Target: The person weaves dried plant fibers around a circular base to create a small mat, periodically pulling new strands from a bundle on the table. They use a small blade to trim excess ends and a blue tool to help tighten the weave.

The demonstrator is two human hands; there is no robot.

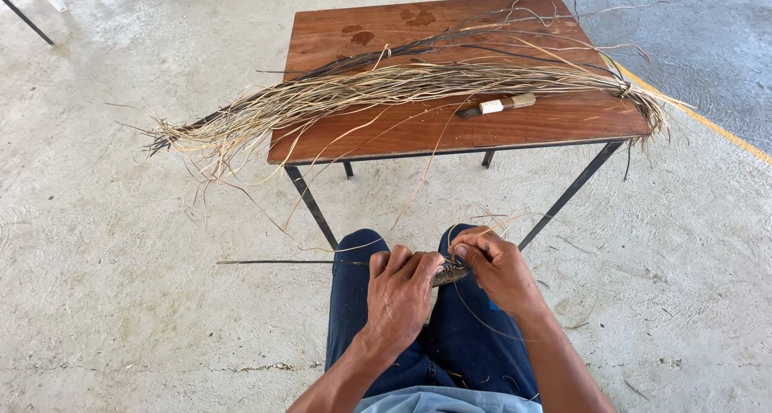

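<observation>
My left hand (400, 288) is closed over a small dark woven piece (450, 273) held above my knees. My right hand (492, 264) pinches a thin pale strand (418, 180) at the edge of that piece; the strand runs up toward the table. A long dark thin rod (281, 262) sticks out to the left from under my left hand. On the brown wooden table (555, 119) ahead lies a long bundle of pale and dark reed strips (386, 87), overhanging both ends.
A knife with a pale wrapped handle (498, 105) lies on the table near the bundle. The table has thin black metal legs (310, 204). Bare concrete floor (121, 284) lies all around, with a yellow painted line (724, 131) at the right.
</observation>
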